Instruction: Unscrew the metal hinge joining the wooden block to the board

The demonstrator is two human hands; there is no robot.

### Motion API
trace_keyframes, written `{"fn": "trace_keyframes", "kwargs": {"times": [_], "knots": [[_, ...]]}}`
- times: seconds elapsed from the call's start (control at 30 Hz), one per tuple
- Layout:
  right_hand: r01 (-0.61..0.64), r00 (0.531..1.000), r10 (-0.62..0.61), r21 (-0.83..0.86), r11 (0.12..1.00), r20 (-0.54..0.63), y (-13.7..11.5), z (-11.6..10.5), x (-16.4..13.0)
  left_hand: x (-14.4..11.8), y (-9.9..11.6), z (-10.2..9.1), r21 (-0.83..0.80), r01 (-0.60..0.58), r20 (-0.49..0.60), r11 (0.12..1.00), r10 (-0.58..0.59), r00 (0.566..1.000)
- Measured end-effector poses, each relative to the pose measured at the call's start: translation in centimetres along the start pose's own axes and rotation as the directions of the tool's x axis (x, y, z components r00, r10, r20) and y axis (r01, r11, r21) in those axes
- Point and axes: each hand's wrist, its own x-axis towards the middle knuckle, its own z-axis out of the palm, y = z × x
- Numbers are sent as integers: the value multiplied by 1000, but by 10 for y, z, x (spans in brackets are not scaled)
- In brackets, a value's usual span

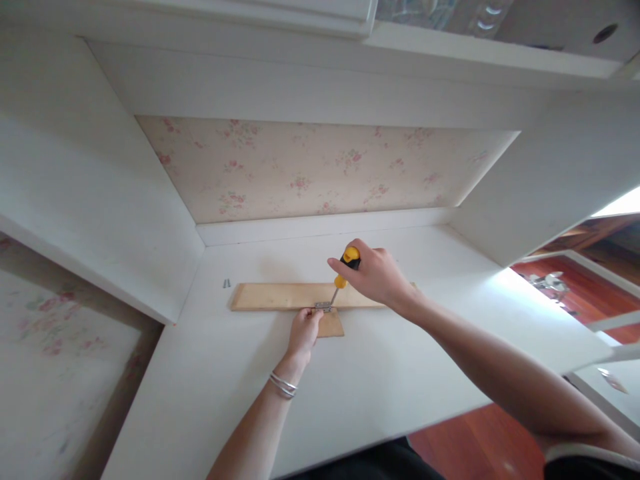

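- You are holding a screwdriver (344,270) in your right hand (377,275), near the middle of the frame. Your fingers are wrapped tight around its yellow and black handle.
- Its tip is pointing down at a small metal hinge (323,307), which is lying where the long wooden board (280,296) is meeting the small wooden piece (332,325).
- Your left hand (303,333) is pressing by the hinge, fingers together on the wood.
- I think you are driving a screw now. Next, you are needing steady turns.
- Two spare screws (227,283) are lying on the white surface (380,373), left of the board.
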Motion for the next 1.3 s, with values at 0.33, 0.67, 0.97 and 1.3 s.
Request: {"fn": "trace_keyframes", "kwargs": {"times": [0.33, 0.67, 0.97, 1.3], "knots": [[-84, 996, 81, 84, 993, 41, 12, 6, -7, 5, -3, -5, -60, 51, 56, 997, -48, 997], [-105, 993, 96, 146, 984, 70, 16, 11, -6, 15, -17, -5, -136, -99, 37, 986, 105, 994], [-133, 989, 116, 195, 972, 96, 17, 9, -9, 14, -18, -4, -201, -74, 40, 977, 84, 996], [-109, 991, 91, 203, 973, 95, 17, 9, -12, 11, -15, -4, -214, -78, 37, 974, 88, 995]]}}
